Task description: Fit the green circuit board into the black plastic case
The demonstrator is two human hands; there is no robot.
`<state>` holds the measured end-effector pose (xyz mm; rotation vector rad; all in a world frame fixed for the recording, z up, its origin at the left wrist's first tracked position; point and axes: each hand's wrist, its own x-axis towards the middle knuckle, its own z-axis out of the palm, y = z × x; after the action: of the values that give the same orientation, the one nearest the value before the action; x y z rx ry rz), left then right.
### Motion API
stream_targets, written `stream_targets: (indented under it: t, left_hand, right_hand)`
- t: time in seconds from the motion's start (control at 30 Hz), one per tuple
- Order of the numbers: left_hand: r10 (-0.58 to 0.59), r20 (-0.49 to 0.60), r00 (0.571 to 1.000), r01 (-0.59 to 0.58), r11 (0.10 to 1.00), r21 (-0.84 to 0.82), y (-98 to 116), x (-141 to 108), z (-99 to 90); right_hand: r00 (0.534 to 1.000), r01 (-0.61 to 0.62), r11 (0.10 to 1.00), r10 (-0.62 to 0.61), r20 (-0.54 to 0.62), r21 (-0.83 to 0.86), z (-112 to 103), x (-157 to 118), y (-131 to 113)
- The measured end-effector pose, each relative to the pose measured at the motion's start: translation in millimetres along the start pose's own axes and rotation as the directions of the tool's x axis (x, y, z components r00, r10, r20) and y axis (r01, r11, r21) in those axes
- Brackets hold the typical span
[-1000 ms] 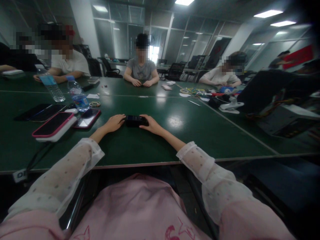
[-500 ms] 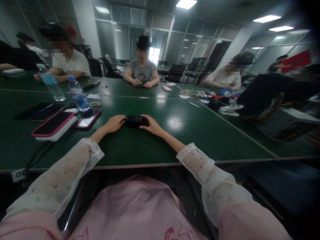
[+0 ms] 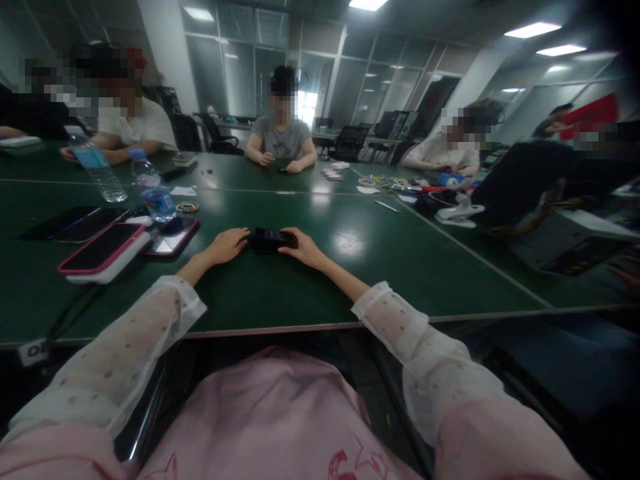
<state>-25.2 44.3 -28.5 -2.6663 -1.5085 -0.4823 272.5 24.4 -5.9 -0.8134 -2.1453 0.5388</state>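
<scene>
- Hardly any change here: both hands and the black device (image 3: pixel 265 240) keep their places, the whole view just drifting slightly.
- Right hand (image 3: pixel 304 249) curls round the device's right end, thumb in front, fingers behind.
- Left hand (image 3: pixel 227 246) lies loosely open, fingertips at its left end; contact, I can't tell.
- Device sits on the green tabletop (image 3: pixel 320 300), between them.
- Across, the grey-shirted person's (image 3: pixel 281 137) hands have parted.

A small black boxy device (image 3: pixel 267 240), its dark upper face catching faint light, lay flat on a green tabletop (image 3: pixel 400 267), long side running left to right, between a person's left hand (image 3: pixel 225 246) and right hand (image 3: pixel 302 247), the right gripping its end.
</scene>
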Motion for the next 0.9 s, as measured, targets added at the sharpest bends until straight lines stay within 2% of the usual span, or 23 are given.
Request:
stream_targets:
  t: [0.27,0.43,0.53,0.67,0.73,0.8,0.9]
  left_hand:
    - [-0.003,0.003,1.000,0.003,1.000,-0.004,-1,2,0.0]
    - [-0.007,0.017,1.000,0.007,1.000,-0.004,-1,1,-0.2]
    - [-0.002,0.026,1.000,0.002,1.000,0.000,0,1,-1.7]
    - [-0.010,0.030,0.999,0.010,1.000,0.004,3,0,-4.4]
    - [-0.019,0.034,0.999,0.019,1.000,0.005,4,-1,-5.5]
    - [-0.018,0.032,0.999,0.018,1.000,0.005,5,-1,-6.2]
    - [-0.006,0.029,1.000,0.006,1.000,0.006,4,-2,-6.1]
  right_hand:
    - [0.997,-0.065,0.990,0.070,-0.037,0.121,-2,3,4]
    - [0.979,-0.075,0.979,0.109,-0.175,0.188,-11,8,10]
    - [0.934,-0.099,0.986,0.138,-0.329,0.131,-19,11,21]
    - [0.841,-0.174,0.984,0.128,-0.525,-0.039,-28,12,48]
    - [0.788,-0.252,0.962,0.142,-0.599,-0.104,-31,10,61]
    - [0.758,-0.348,0.926,0.185,-0.626,-0.148,-32,8,72]
    - [0.733,-0.515,0.837,0.316,-0.602,-0.188,-30,5,78]
